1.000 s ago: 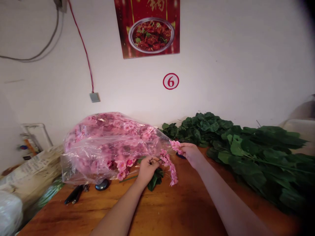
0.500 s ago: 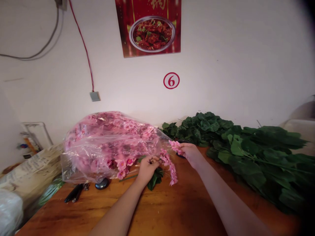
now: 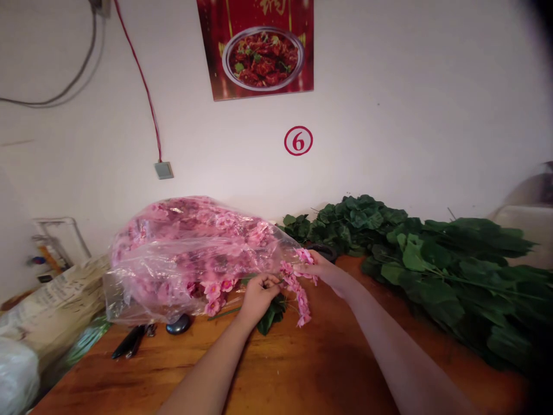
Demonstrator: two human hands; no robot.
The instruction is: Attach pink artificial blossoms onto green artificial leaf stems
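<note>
My left hand (image 3: 259,297) is closed in a pinch on the stem end of an artificial flower branch (image 3: 303,302), whose pink blossoms droop to the right. Dark green leaves (image 3: 272,317) stick out below that hand. At the branch's upper blossoms is my right hand (image 3: 325,271), its fingers closed round a pink flower spray (image 3: 305,255); its fingertips are partly hidden by petals. Left of both hands lies a clear plastic bag (image 3: 173,253) full of pink artificial flowers, with a few blossoms (image 3: 213,289) poking out of its open edge.
Green leafy branches (image 3: 423,276) are heaped along the table's right side. A black ring-shaped object (image 3: 325,251) lies behind my right hand. A dark rounded object (image 3: 178,324) and a black-handled item (image 3: 128,341) rest on the wooden table (image 3: 276,380) at left.
My right hand has moved slightly left and turned inward, bringing its pink blossoms closer to the branch. My left hand has stayed in place. The view has shifted slightly.
</note>
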